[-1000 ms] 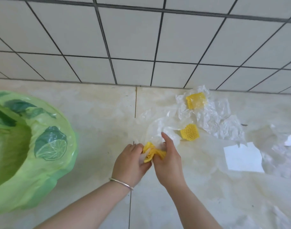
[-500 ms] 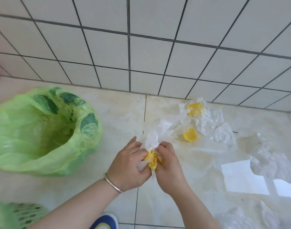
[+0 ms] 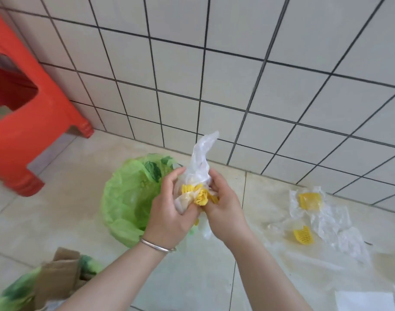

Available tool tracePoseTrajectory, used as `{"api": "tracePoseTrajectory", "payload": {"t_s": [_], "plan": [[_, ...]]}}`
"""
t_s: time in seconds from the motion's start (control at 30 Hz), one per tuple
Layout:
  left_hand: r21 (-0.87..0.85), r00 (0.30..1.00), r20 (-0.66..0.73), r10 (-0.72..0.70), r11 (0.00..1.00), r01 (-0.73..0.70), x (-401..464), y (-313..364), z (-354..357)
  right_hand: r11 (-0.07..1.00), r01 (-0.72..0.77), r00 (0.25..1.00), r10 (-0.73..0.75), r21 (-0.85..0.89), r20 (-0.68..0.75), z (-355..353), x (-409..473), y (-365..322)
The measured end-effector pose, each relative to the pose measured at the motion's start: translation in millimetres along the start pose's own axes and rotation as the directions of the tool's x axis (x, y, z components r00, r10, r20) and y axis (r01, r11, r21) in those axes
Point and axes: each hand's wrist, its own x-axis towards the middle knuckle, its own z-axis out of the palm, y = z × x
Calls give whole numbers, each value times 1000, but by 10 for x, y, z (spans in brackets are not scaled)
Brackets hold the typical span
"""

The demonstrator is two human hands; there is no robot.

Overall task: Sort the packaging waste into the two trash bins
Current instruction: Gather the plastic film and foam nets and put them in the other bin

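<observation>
Together, left hand point(image 3: 169, 212) and right hand point(image 3: 223, 207) are clamping a film point(image 3: 201, 158) and yellow net point(image 3: 197, 194) wad above the green bin point(image 3: 122, 198).

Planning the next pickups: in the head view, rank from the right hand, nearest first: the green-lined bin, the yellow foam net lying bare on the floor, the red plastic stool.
1. Green-lined bin, just left of right hand.
2. Yellow foam net, floor, right.
3. Red plastic stool, far left.

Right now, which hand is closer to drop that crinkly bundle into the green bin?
Probably the left hand. Both hands grip the bundle of clear plastic and yellow foam net, but the left one already sits over the green-lined bin, while the right hand is on the side away from it.
</observation>
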Motion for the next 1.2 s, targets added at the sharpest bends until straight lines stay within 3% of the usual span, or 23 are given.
{"api": "tracePoseTrajectory", "payload": {"t_s": [0.13,0.27,0.4,0.5,0.63,0.77,0.87,1.2], "plan": [[120,999,7,-53,991,51,153,-250,-260,997,-37,998,40,-75,45,334,305,35],[272,987,-41,-154,949,160,248,-624,-347,973,-104,994,105,-206,-2,689,621,310],[442,935,-22,-354,836,326,357,-899,-369,922,-183,981,193,-341,-4,910,850,614],[587,878,31,-478,720,371,488,-1128,-370,876,-243,958,284,-417,37,970,1010,784],[744,754,204,-624,600,296,673,-1465,-294,731,-356,861,499,-582,100,1070,1252,1028],[843,609,263,-749,485,233,843,-1744,-192,562,-368,752,649,-741,119,1174,1497,1235],[872,537,268,-800,438,218,916,-1944,-150,550,-456,673,728,-699,134,1206,1607,1255],[913,450,135,-883,287,289,760,-2375,-141,429,-354,578,799,-831,166,1339,1666,1468]]}}
